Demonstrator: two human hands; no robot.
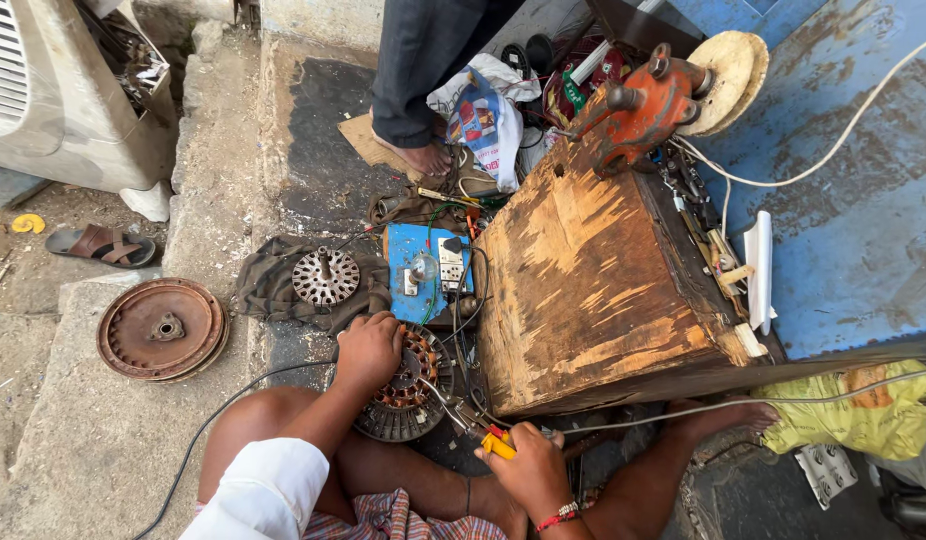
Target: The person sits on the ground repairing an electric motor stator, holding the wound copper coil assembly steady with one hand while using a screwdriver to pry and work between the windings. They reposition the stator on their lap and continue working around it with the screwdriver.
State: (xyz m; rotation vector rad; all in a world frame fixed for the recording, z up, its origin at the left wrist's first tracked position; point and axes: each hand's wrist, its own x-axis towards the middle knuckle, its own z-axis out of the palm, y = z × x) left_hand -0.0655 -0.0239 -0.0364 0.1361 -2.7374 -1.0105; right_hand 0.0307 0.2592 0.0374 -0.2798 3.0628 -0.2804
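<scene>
My left hand (pixel 368 352) presses down on a round fan motor stator with copper windings (pixel 408 385), which rests on the ground between my knees. My right hand (pixel 528 468) grips yellow-handled pliers (pixel 491 440); the tool's tip meets thin wires at the stator's right edge. A black cable (pixel 233 400) runs from the stator past my left knee.
A worn wooden box (pixel 583 290) with an orange hand winder (pixel 643 105) stands right of the stator. Behind it lie a blue test board (pixel 423 270), a rotor on dark cloth (pixel 325 277) and a rusty round cover (pixel 163 328). Another person's leg (pixel 418 70) stands at the back.
</scene>
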